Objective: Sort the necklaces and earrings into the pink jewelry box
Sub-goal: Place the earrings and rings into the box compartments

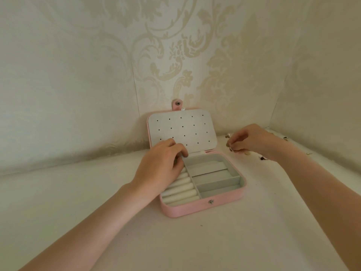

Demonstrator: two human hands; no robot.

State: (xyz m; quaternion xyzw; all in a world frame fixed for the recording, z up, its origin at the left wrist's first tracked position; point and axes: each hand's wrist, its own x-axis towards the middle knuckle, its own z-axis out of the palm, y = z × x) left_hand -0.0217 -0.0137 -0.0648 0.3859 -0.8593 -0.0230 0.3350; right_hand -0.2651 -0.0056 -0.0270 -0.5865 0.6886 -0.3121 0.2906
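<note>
Obs., near to far. Worktop point(195, 241): bare white surface between your forearms.

Box point(203, 207): pink, open, front snap toward you. Tray holds ring rolls point(181, 187) under your left hand and grey compartments point(216, 178) on the side toward your right hand; the compartments look empty.

Left hand point(162, 163): palm down over the back of the ring rolls, fingers curled at the hinge line, tips touching the lower edge of the lid. Whether it grips anything, cannot tell; it appears to steady the box.

Right hand point(252, 140): beyond the box's back right corner, fingers curled, thumb and fingertips pinching a small metallic piece point(230, 146). Too small to say whether earring or necklace part.

Loose jewelry point(262, 158): small bits scattered on the worktop under and beyond your right wrist, more near the wall corner.

Lid point(182, 131): propped upright against the wall, grey panel with rows of small holes, facing you.

Key relation: the lid panel lies to the left of your right hand and at about its height; the compartments lie left and nearer you. Right hand carries the piece and is the one to move. Judgement: if it is a stud, you go leftward to a hole; post must meet the panel square.
</note>
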